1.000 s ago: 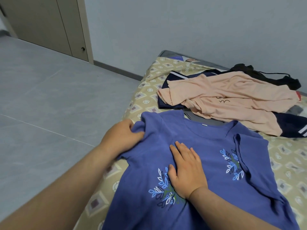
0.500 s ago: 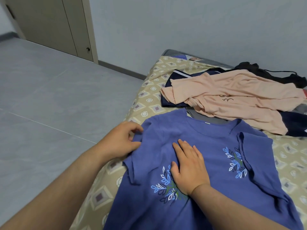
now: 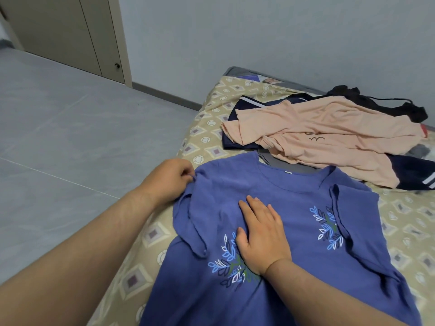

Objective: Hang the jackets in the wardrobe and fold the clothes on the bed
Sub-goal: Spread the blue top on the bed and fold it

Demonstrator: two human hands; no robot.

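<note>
A blue T-shirt (image 3: 294, 208) with leaf prints lies spread on the bed (image 3: 207, 137), its right sleeve folded inward. My left hand (image 3: 167, 182) pinches the shirt's left shoulder at the bed's edge, and the left sleeve lies folded in over the body. My right hand (image 3: 259, 231) presses flat on the shirt's chest, fingers straight. Behind the shirt a peach garment (image 3: 317, 137) lies crumpled over a navy garment with white stripes (image 3: 412, 172), with a black garment (image 3: 376, 100) at the far side.
The bed cover is beige with a diamond pattern. Grey tiled floor (image 3: 70, 137) stretches to the left. Beige wardrobe doors (image 3: 70, 31) stand shut in the far left corner against a pale wall.
My left hand has drawn the shirt's left shoulder outward and now pinches it; the left sleeve has folded in over the body. My right hand stays pressed on the chest.
</note>
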